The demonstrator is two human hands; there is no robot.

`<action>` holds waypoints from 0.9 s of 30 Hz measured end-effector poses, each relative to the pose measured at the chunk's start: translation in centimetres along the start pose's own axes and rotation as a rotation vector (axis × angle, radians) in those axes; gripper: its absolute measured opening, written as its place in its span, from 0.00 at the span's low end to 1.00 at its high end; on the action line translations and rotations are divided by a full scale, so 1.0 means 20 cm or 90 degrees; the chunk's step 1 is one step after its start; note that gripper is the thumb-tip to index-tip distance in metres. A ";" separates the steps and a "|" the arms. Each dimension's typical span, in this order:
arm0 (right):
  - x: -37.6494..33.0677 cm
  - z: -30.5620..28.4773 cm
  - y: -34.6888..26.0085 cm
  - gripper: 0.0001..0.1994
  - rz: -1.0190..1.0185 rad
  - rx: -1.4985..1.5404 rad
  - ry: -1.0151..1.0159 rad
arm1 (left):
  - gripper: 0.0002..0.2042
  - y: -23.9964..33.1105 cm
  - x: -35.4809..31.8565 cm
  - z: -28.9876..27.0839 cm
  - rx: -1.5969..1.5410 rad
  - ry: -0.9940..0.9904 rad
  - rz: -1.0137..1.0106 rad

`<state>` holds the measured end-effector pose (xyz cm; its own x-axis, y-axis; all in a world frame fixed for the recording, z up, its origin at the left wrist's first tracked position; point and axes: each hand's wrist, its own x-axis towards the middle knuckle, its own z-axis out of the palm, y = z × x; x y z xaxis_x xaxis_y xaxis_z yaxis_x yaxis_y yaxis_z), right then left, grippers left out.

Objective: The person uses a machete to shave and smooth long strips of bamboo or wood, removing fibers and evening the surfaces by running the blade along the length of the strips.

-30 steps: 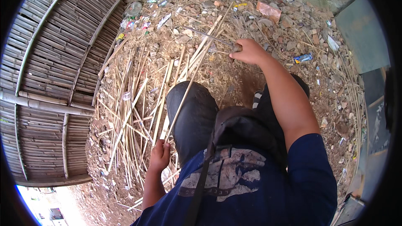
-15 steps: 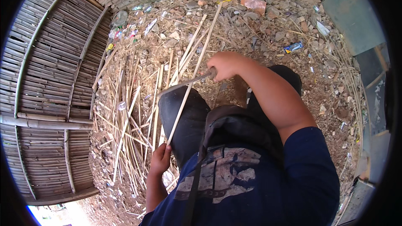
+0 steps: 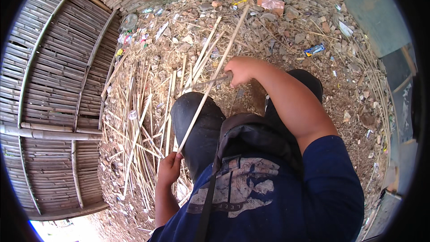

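My left hand point(image 3: 169, 168) is closed around the near end of a long pale bamboo strip point(image 3: 195, 115). The strip slants up and away to the right, passing over my left knee point(image 3: 181, 113). Closed round a short handle, my right hand point(image 3: 242, 71) holds a sickle-like knife point(image 3: 220, 79). Its thin, curved blade points left and crosses the strip just beyond the knee. The blade is blurred, and whether its edge touches the strip I cannot tell.
Many split bamboo strips point(image 3: 134, 145) lie heaped on the ground to the left, beside a bamboo slat wall point(image 3: 53, 71). Rubble, a brick point(image 3: 270, 4) and a blue wrapper point(image 3: 314, 49) litter the ground ahead. Grey panels point(image 3: 378, 15) stand at the right.
The strip's far end has swung to the right and its near part has shifted slightly. The knife blade has turned and moved away from my knee, up along the strip.
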<state>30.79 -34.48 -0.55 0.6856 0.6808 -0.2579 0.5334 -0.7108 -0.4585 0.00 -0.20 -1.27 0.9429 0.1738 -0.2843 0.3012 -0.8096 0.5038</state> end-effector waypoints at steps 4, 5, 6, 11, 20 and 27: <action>0.05 -0.01 0.06 0.18 0.093 0.001 0.031 | 0.16 0.04 0.00 0.01 0.037 0.066 -0.016; 0.04 -0.03 0.04 0.18 0.093 -0.006 0.017 | 0.16 0.04 -0.01 0.02 0.027 0.082 -0.015; 0.02 -0.05 0.00 0.17 0.093 -0.014 0.000 | 0.16 0.03 -0.01 0.02 0.008 0.065 -0.009; -0.05 -0.08 -0.12 0.19 0.002 -0.016 -0.010 | 0.20 -0.20 0.03 0.02 -0.214 -0.069 -0.035; 0.02 -0.02 0.14 0.23 0.109 0.041 0.066 | 0.23 -0.08 0.05 0.04 -0.136 0.001 0.029; 0.02 -0.02 -0.03 0.29 0.018 0.055 -0.082 | 0.22 -0.03 0.07 0.04 -0.060 0.045 0.064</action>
<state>30.88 -33.87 0.09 0.6270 0.6822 -0.3760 0.4671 -0.7156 -0.5194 1.11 0.10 -2.55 0.9756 0.1360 -0.1725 0.2137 -0.7692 0.6022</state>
